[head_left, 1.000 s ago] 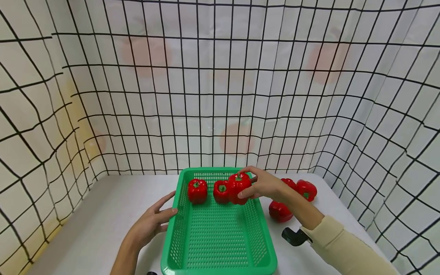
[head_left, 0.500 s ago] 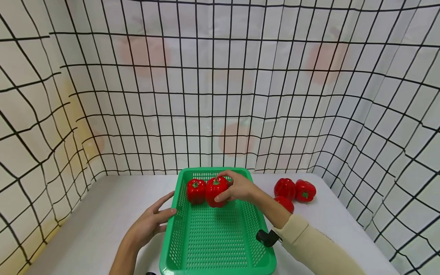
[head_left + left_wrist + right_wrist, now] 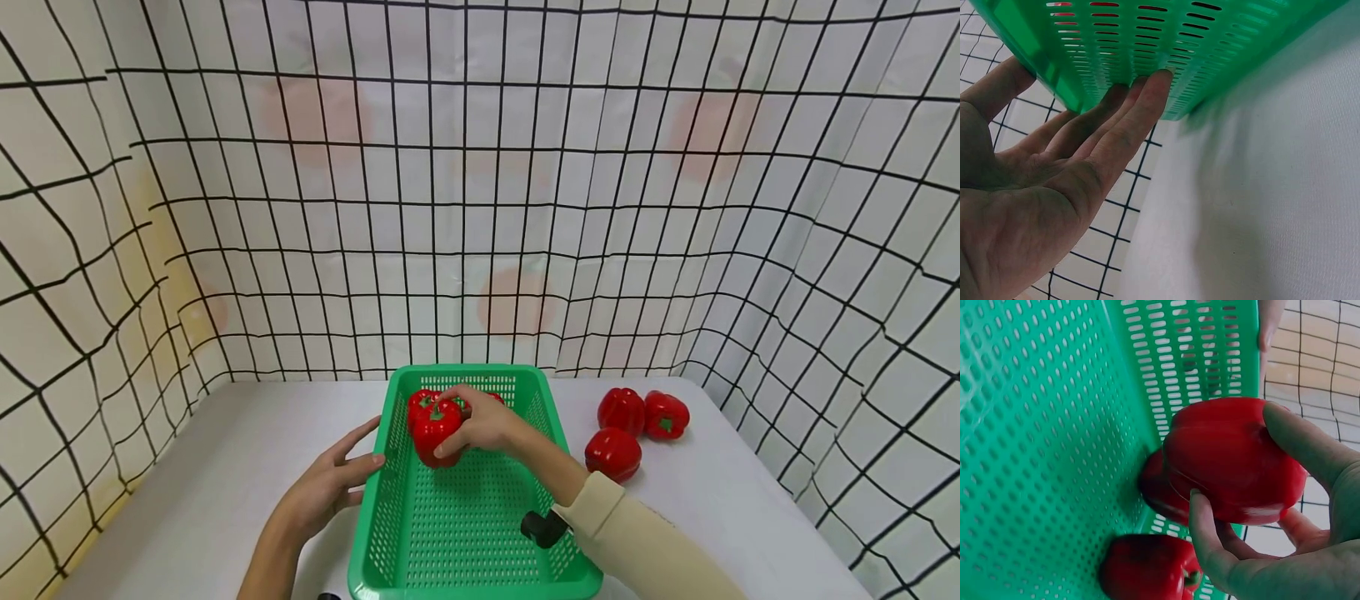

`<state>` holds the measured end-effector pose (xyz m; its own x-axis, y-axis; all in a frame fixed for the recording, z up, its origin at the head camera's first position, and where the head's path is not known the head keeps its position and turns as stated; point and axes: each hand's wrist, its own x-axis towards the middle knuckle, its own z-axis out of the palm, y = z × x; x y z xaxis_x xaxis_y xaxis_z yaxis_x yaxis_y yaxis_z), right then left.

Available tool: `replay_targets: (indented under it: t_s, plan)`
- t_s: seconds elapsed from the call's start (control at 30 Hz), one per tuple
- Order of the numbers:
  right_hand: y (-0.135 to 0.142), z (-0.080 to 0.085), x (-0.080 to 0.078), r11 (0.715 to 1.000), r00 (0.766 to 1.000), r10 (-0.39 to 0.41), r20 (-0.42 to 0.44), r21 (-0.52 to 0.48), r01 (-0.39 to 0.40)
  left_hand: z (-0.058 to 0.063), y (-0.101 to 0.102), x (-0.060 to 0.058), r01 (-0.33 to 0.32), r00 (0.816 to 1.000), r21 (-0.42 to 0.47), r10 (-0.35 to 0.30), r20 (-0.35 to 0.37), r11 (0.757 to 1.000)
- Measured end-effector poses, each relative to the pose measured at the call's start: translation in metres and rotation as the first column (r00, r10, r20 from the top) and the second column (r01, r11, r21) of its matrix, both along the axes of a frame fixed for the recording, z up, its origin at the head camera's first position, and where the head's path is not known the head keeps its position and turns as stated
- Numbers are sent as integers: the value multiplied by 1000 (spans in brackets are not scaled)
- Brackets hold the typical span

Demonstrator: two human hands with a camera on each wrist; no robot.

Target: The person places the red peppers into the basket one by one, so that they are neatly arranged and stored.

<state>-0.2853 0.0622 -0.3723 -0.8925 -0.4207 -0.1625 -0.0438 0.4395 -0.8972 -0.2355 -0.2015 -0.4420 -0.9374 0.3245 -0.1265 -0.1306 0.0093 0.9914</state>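
Note:
A red bell pepper [image 3: 435, 439] is held by my right hand [image 3: 483, 425] over the far left part of a green perforated basket [image 3: 472, 517]. In the right wrist view, thumb and fingers grip this pepper [image 3: 1229, 462] from its sides, above a second red bell pepper [image 3: 1163, 490] partly hidden behind it. Another red bell pepper [image 3: 1147, 565] lies on the basket floor; the hand mostly covers it in the head view. My left hand [image 3: 326, 487] touches the basket's left side, thumb at the rim and nearly straight fingers [image 3: 1125, 134] against the outer wall.
Right of the basket, three more red bell peppers [image 3: 613, 454] lie on the white table [image 3: 202, 492]. Black netting [image 3: 465, 208] hangs in front of white sheets at the back and both sides. A dark camera piece [image 3: 543, 527] sits at the right wrist.
My right hand has carried its bell pepper leftward across the basket, from its right rim to its far left part, and lower. The left hand has stayed at the basket's left side.

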Motion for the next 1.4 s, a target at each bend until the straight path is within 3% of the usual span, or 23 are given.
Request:
replay_targets:
  t_s: [0.53, 1.4]
  plan:
    - [-17, -12, 2, 999, 999, -18, 32, 42, 17, 3, 2, -2, -12, 1000, -22, 12, -5, 1000]
    - [-20, -28, 5, 998, 997, -35, 74, -44, 38, 3, 2, 0, -18, 1000, -25, 18, 10, 1000]
